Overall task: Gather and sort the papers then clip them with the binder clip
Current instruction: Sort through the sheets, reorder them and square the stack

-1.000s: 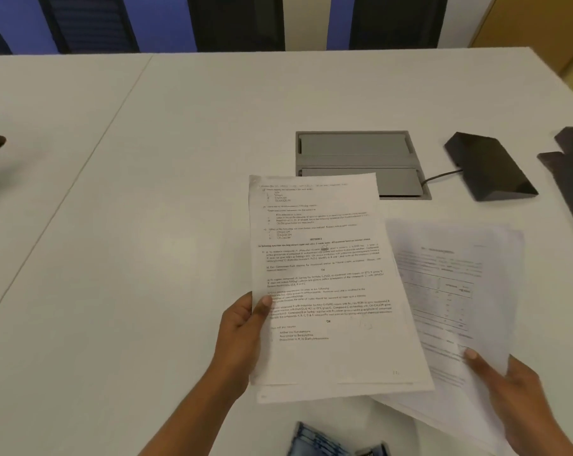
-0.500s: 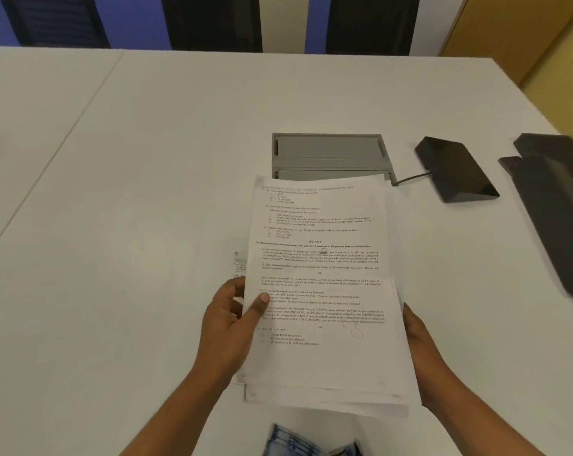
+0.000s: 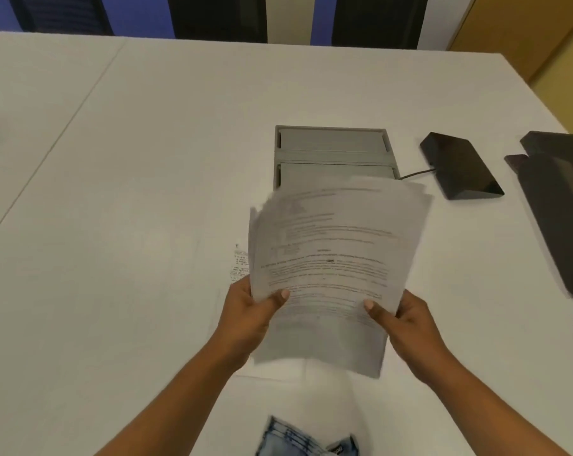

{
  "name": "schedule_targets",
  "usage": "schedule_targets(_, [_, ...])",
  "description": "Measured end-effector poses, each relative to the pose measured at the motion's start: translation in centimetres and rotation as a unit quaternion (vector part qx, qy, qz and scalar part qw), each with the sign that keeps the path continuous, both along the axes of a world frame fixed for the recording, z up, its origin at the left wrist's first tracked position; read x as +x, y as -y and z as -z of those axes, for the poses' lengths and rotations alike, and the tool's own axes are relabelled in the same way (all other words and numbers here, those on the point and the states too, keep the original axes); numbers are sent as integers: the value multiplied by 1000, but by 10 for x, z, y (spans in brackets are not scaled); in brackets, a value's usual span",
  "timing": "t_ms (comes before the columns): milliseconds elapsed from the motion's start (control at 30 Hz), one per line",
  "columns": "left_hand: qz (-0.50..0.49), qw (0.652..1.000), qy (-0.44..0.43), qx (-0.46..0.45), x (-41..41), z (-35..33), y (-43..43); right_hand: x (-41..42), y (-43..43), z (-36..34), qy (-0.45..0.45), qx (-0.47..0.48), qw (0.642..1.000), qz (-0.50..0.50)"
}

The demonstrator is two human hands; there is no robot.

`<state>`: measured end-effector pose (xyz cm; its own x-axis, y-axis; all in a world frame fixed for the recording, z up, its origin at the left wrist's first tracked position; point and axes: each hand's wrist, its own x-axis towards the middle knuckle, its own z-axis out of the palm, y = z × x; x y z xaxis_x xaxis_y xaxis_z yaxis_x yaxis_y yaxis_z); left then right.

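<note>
A stack of printed white papers is lifted off the white table, tilted up and blurred by motion. My left hand grips its left edge with the thumb on top. On the right edge, my right hand holds it the same way. The sheets fan slightly at the upper left corner. A small printed slip lies on the table just left of the stack. No binder clip is in view.
A grey recessed cable box sits in the table behind the papers. A black wedge-shaped device with a cable lies to its right. Dark flat objects lie at the right edge. Blue denim shows at the bottom.
My right hand brought the sheets from the right under the left-hand sheets. Both hands now hold one stack and have raised it off the table.
</note>
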<state>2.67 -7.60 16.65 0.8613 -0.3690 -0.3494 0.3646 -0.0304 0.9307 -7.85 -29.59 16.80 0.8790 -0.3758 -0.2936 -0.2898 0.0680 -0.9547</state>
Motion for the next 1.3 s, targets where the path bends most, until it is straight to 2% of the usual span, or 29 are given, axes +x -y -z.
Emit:
schedule_targets(133, [-2, 996, 85, 21, -2, 2, 10, 8, 1, -2, 43, -28, 999, 18])
schedule_targets(267, [-15, 987, 152, 41, -4, 0, 14, 9, -1, 2, 34, -83, 996, 25])
schedule_targets(467, [-17, 995, 94, 34, -2, 6, 19, 8, -4, 5, 21, -104, 994, 1])
schedule_targets(600, [-1, 994, 101, 47, 7, 3, 14, 4, 3, 8, 9, -95, 995, -6])
schedule_targets(767, [12, 997, 46, -63, 19, -14, 7, -11, 11, 11, -57, -120, 990, -43])
schedule_targets(867, [16, 998, 13, -51, 21, -14, 9, -22, 11, 15, -74, -118, 989, -43])
schedule_targets(1000, [-48, 997, -6, 53, 24, 25, 7, -38, 11, 24, -127, -146, 981, 13])
schedule_targets(1067, [-70, 977, 12, 200, 23, 60, -2, -45, 14, 28, -142, -144, 978, 56])
schedule_targets(1133, [-79, 920, 22, 384, 18, 95, -18, -53, 16, 31, -155, -137, 973, 99])
schedule_targets(1200, [-61, 849, 7, 524, 10, 121, -32, -60, 17, 30, -172, -123, 967, 143])
schedule_targets(1300, [-2, 790, -16, 612, 0, 141, -42, -65, 18, 29, -206, -114, 956, 177])
